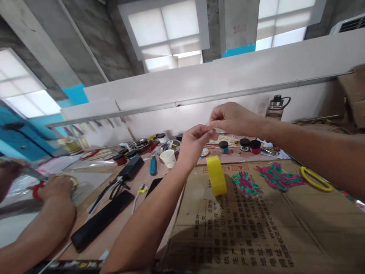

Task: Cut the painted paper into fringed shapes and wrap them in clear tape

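above the cardboard (256, 228), left hand (194, 142) and right hand (232, 120) both pinch a thin clear strip (214, 131), probably tape. yellow roll (216, 175) stands at 6 o'clock below them. better keep the strip tight and fingers only on the ends.

Item pinched between left hand (196, 139) and right hand (232, 118): too small and thin for telling. Co-worker's hand (55, 186) covering most of red-handled scissors (37, 190); co-worker's arm running off left edge. Yellow scissors (315, 179): blades lying hidden under right forearm. Paint jars (245, 144): labels reading too small.
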A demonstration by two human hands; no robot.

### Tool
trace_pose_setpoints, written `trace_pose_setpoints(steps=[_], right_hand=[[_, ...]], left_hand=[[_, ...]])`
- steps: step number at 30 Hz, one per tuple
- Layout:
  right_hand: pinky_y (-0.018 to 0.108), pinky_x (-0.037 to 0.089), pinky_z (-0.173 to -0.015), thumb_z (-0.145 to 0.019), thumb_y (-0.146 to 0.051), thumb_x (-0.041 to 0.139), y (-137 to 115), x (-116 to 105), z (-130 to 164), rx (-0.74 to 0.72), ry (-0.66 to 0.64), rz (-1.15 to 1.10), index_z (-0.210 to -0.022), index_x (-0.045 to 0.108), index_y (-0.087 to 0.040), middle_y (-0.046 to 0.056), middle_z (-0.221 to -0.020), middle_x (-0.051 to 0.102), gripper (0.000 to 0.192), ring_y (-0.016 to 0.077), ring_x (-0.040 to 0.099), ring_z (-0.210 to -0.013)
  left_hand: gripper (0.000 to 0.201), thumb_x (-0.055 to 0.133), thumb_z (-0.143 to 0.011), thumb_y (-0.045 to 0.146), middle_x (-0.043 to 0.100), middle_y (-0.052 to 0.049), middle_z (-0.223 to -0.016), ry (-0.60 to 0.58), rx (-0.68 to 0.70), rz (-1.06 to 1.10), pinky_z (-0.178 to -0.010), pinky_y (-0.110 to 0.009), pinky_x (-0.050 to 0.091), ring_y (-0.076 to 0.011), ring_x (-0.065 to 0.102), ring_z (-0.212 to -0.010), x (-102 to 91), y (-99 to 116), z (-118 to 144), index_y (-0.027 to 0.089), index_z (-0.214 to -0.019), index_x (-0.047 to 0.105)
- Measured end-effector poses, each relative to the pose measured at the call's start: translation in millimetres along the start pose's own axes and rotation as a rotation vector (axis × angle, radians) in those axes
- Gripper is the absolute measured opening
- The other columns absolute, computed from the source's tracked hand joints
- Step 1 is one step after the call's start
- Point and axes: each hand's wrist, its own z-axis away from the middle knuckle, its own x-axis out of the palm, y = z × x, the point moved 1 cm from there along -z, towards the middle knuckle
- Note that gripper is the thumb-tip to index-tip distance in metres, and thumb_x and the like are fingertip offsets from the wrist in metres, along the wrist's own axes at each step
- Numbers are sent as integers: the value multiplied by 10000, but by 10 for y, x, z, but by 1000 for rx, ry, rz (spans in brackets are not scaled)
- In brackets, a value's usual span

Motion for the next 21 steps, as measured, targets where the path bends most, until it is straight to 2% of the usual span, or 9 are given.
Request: trace_pose_setpoints(steps=[4, 9, 12, 16, 19, 21], right_hand=[[320, 406, -627, -764, -192, 651, -30, 29, 15, -16, 8, -2, -699, 681, -189, 17, -658, 643, 71, 146, 512, -632], [330, 442, -644, -746, -144, 639, -30, 34, 5, -7, 35, -13, -738, 709, -176, 41, -670, 638, 77, 167, 537, -675], [338, 443, -653, -749, -137, 640, -11, 18, 6, 11, 40, -7, -754, 714, -164, 44, -651, 614, 79, 178, 539, -690], [330, 433, -664, -780, -162, 644, 12, 6, 31, 22, -9, -44, -765, 701, -160, 29, -631, 592, 59, 171, 532, -689], [309, 446, -706, -823, -225, 662, 75, 17, 49, -23, -45, -140, -865, 698, -179, 18, -736, 637, 73, 163, 553, -747], [295, 460, -730, -858, -289, 673, 140, 22, 68, -52, -22, -221, -952, 684, -194, 24, -852, 670, 134, 163, 575, -810]], left_hand=[[122, 720, -701, 312, 794, -48, -868, -79, -31, 127, -810, -357, 579, -237, 748, -908, -28, -61, -51, 228, -785, 746], [197, 667, -718, 381, 783, -91, -817, -146, -26, 301, -745, -393, 607, -280, 762, -877, -9, -55, -62, 204, -751, 747], [215, 700, -755, 390, 787, -109, -842, -176, -70, 233, -748, -399, 619, -267, 769, -823, 11, -32, -56, 187, -803, 752], [230, 726, -790, 419, 791, -107, -861, -124, -116, 87, -741, -367, 626, -237, 772, -785, 36, -23, -48, 189, -797, 731], [230, 708, -801, 412, 790, -107, -843, -92, -119, 81, -733, -360, 631, -236, 773, -777, 59, -19, -37, 183, -801, 734], [210, 699, -803, 391, 785, -101, -823, -84, -119, 94, -722, -364, 634, -239, 773, -768, 74, -13, -32, 185, -798, 740]])
